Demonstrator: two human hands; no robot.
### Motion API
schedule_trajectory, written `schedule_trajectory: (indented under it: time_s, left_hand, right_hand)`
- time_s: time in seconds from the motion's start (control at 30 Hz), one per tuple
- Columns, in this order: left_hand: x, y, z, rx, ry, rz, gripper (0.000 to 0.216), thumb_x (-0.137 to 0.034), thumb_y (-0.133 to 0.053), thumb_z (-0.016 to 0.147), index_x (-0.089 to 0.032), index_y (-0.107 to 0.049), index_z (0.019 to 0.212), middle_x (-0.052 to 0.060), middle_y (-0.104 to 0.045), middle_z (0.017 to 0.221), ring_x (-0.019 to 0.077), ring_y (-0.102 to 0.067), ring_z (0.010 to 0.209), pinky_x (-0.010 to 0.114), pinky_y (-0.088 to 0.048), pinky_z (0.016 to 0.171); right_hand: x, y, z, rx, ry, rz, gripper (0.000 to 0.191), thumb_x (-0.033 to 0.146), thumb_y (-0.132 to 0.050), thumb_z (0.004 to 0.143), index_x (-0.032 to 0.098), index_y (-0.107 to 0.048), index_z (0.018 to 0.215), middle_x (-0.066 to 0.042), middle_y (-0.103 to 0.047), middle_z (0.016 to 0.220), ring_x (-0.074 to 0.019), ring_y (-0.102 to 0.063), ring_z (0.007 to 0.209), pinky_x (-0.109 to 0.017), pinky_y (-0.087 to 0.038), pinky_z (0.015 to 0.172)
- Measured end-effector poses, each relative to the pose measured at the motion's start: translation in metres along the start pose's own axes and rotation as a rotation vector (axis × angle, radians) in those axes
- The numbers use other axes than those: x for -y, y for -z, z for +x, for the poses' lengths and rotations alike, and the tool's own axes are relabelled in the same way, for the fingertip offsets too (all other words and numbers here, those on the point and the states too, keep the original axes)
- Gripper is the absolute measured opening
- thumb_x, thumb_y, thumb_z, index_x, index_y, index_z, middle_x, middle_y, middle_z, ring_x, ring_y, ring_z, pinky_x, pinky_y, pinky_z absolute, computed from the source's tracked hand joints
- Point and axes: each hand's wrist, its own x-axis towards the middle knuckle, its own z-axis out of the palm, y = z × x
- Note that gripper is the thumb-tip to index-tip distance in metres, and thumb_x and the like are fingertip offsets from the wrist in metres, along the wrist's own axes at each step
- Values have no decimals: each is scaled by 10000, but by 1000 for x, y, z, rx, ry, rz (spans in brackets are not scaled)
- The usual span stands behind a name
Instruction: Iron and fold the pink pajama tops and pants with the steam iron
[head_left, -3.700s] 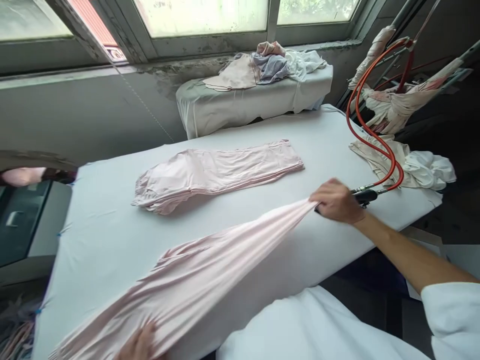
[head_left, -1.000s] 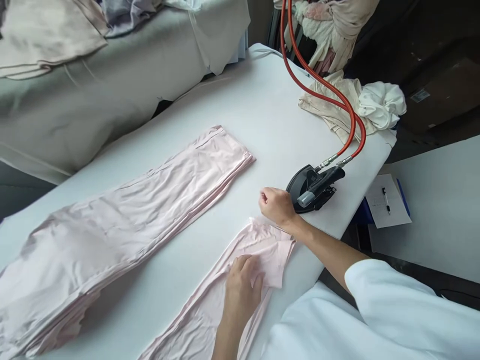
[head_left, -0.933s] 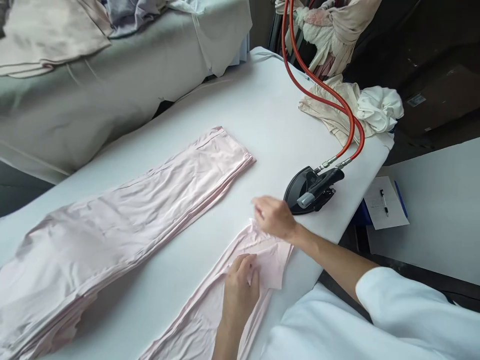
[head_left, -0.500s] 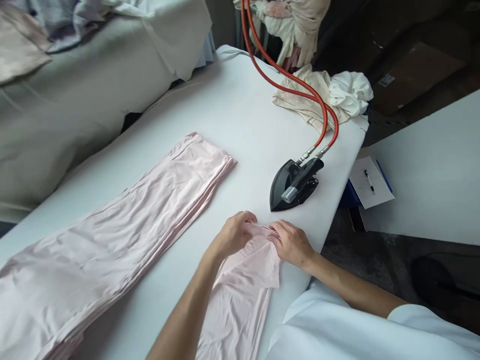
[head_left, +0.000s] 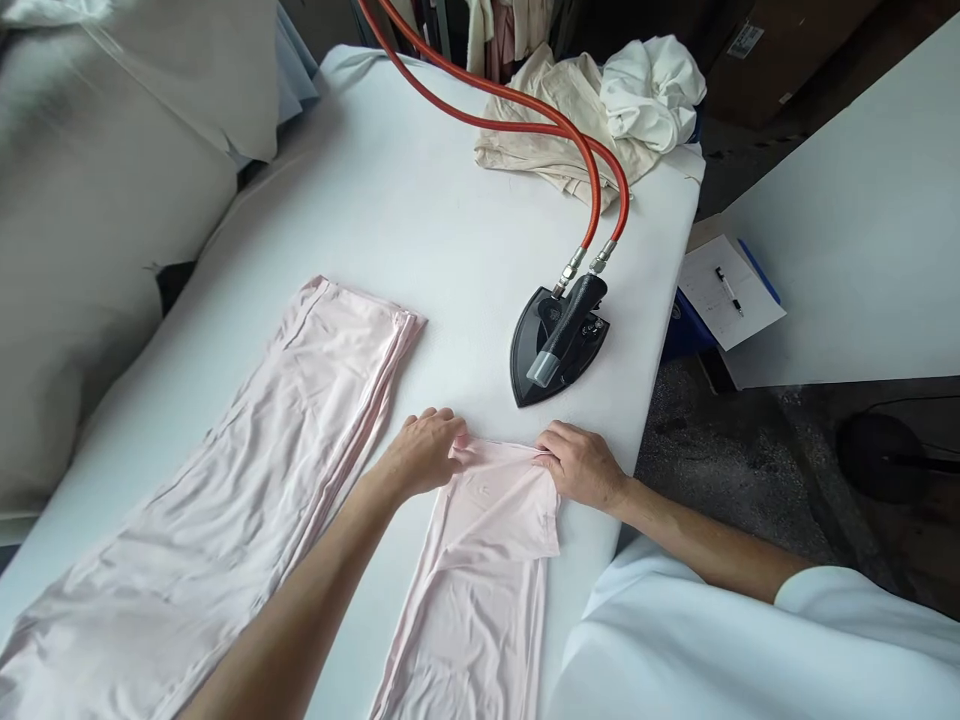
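Note:
A pale pink trouser leg, as its long narrow shape suggests, lies on the white padded table, its top end folded back over itself. My left hand pinches the left corner of the folded edge. At the right corner, my right hand grips the same edge between thumb and fingers. The cloth between both hands is fairly straight, with slack creases below. Just beyond the hands rests a black iron with a dark handle, touched by neither hand. Left of my forearm lies a stack of similar pink trousers, lightly wrinkled.
Red hoses run from the iron across the table to the far side. Crumpled beige cloth and white cloth lie at the far right corner. A paper with a pen sits beyond the right edge.
My left hand has moved left, away from my right hand, and the folded pink edge is now spread wider between them. The camera view has shifted; the iron stays put on the table.

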Motion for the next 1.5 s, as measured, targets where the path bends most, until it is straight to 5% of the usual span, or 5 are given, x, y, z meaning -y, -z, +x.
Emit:
schedule_trajectory:
  time_s: [0.33, 0.53, 1.1, 1.33, 1.5]
  left_hand:
    - [-54, -93, -60, -359, -364, -62, 334, -93, -619, 688, -231, -609, 992, 66, -647, 1027, 255, -570, 931, 418, -442, 796]
    - [-42, -99, -56, -732, 141, -621, 151, -130, -485, 807, -206, -558, 916, 25, -656, 850, 156, -610, 737, 308, -485, 694]
    - [-89, -121, -67, -509, -317, -87, 178, -74, -557, 707, -196, -601, 828, 66, -660, 853, 232, -588, 796, 392, -445, 711]
    - [-36, -85, -43, -627, 332, -1065, 272, -384, -585, 805, -201, -616, 1004, 41, -696, 864, 186, -646, 788, 310, -503, 727]
    - [-32, -72, -41, -629, 633, -749, 471, -537, -628, 746, -202, -617, 1076, 132, -630, 1082, 332, -563, 1039, 510, -458, 865]
  right_hand:
    - [-10, 34, -10, 139, 313, 142, 365, 154, -602, 667, 192, -589, 1030, -89, -558, 1037, -228, -522, 910, -375, -435, 819]
    - [-15, 35, -4, 147, 232, 282, 380, 175, -624, 701, 189, -611, 1080, -73, -585, 1004, -214, -543, 913, -381, -439, 851]
    - [-24, 25, 5, 62, 118, 388, 130, 130, -596, 818, 185, -687, 893, -38, -581, 880, -149, -576, 787, -295, -497, 762]
    - [-27, 37, 4, 152, 114, 437, 173, 226, -684, 788, 180, -691, 955, -51, -632, 928, -154, -593, 771, -298, -511, 736]
    - [-10, 36, 7, -12, -48, 164, 282, 384, -733, 780, 178, -650, 954, -75, -650, 928, -202, -585, 817, -344, -486, 750]
